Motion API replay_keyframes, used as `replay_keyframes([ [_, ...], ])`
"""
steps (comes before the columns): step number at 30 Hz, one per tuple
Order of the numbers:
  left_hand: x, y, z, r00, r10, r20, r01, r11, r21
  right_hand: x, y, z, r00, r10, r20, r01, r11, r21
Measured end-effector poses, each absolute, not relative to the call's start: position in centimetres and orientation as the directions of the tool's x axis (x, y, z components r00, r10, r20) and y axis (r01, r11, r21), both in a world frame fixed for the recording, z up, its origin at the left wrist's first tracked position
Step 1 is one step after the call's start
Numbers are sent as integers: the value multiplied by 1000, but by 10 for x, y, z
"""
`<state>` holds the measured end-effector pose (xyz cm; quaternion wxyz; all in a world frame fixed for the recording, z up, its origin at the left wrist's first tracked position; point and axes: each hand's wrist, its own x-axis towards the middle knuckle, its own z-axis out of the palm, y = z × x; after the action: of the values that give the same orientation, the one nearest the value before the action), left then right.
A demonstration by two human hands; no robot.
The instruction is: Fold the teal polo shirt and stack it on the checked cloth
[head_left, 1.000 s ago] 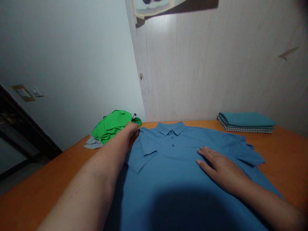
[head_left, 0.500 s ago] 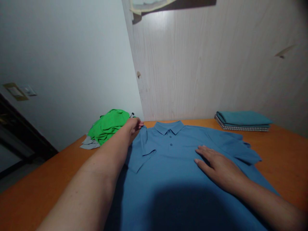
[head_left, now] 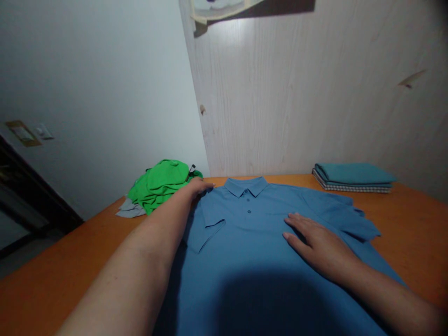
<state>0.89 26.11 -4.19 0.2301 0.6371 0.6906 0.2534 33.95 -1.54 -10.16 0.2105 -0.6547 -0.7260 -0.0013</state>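
A blue short-sleeved polo shirt lies spread front side up, its collar away from me. At its left shoulder edge, my left hand rests with a digit stretched towards the collar; its other fingers are mostly hidden. Just below that hand, the left sleeve lies folded inward over the shirt. My right hand lies flat on the right side of the chest, fingers extended and thumb apart. The right sleeve reaches outward with some creases.
On the orange table, a crumpled green garment sits on grey cloth beside my left forearm. A folded stack of teal cloth and checked cloth stands at the back right. A pale wood-grain panel rises behind.
My left hand has lowered and moved slightly right onto the shirt's shoulder edge. The folded sleeve has shifted a little and its raised shoulder edge lies flatter. My right hand stays in place.
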Motion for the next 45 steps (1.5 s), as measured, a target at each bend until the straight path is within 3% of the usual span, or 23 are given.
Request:
replay_keyframes([
  [6,19,267,-38,-146,981,130,899,77,432,338,-16,-99,-51,953,300,948,141,-285],
  [13,9,259,-38,-186,953,238,939,100,329,338,-16,-99,-55,952,300,949,143,-281],
  [17,33,257,-34,-32,952,306,950,-66,304,338,-15,-99,-62,953,298,951,147,-273],
  [21,71,258,-34,212,941,263,913,-286,290,338,-16,-98,-61,948,311,949,152,-276],
  [26,99,262,-43,376,914,151,866,-405,294,337,-17,-97,-58,954,295,951,142,-273],
  [37,99,256,-61,315,920,233,817,-387,427,336,-17,-96,-70,949,308,951,157,-267],
  [45,31,250,-23,21,948,317,769,-218,601,339,-15,-99,-73,942,328,947,168,-273],
])
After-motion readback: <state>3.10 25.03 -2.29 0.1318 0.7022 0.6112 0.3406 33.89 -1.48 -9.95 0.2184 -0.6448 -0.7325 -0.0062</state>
